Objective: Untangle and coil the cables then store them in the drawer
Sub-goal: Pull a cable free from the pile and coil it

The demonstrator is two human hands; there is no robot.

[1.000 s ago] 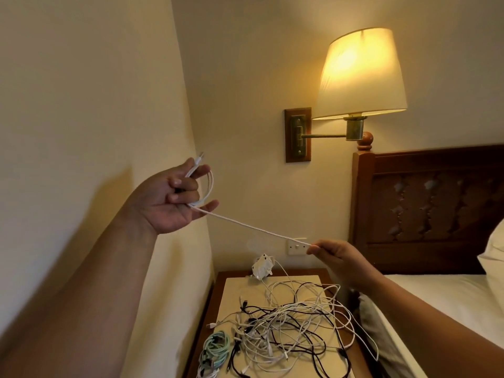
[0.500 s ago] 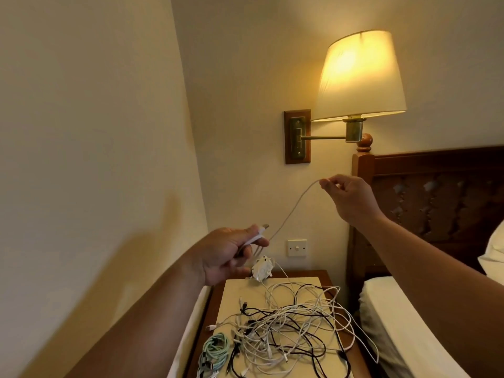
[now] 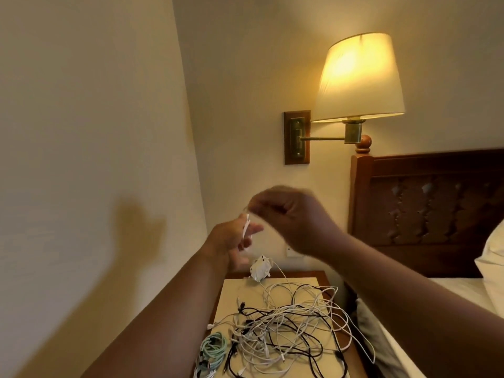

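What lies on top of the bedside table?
A pale mat, tangled white and black cables, a coiled green cable and a white charger. The left forearm hides the left edge of the table.

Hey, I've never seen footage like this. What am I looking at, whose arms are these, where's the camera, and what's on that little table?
No machine here: these are a person's two bare arms, filmed by one wide-angle camera worn on their head, looking forward and down. The left hand holds a white cable. The right hand, just above, has curled fingers but is blurred, so I cannot tell whether it holds anything. On the nightstand lie a tangle of white and black cables, a white charger and a coiled mint-green cable. A lit wall lamp and a wooden headboard stand to the right.
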